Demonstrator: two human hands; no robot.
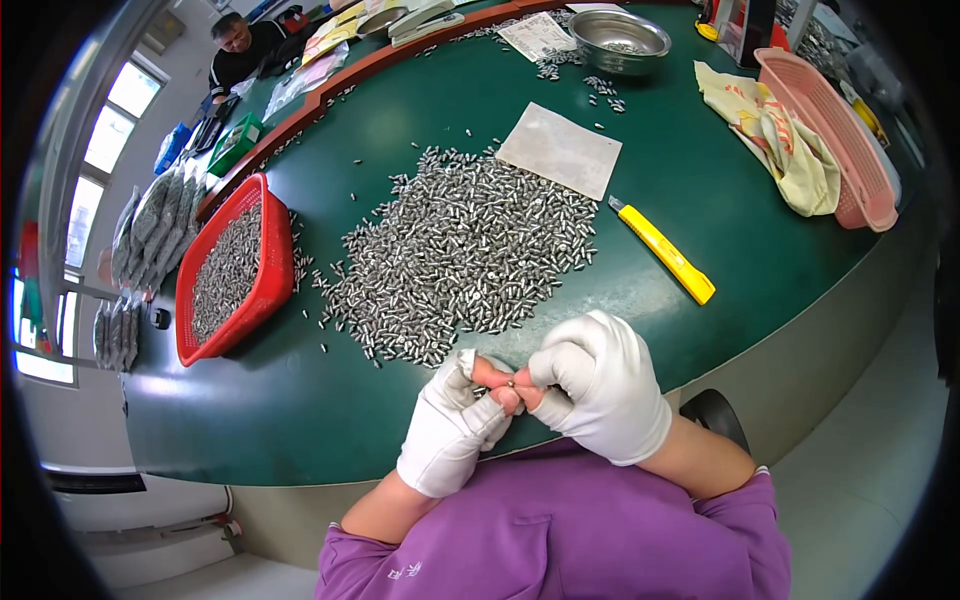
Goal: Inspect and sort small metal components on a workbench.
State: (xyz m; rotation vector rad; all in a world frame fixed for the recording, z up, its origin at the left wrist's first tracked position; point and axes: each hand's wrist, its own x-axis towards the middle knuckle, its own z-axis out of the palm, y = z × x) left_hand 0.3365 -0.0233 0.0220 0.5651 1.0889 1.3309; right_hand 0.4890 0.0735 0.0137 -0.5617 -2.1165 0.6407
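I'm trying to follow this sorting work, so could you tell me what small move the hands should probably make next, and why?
Probably carry the small metal piece over to the red basket and drop it in. The left hand and right hand pinch it between bare fingertips at the table edge, just short of the loose pile, and the basket already holds similar pieces.

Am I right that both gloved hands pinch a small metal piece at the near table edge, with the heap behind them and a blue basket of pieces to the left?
Not quite: the basket to the left is red, not blue, as the head view shows. The rest holds: the left hand and right hand pinch a small metal piece at the near table edge, the heap behind them.
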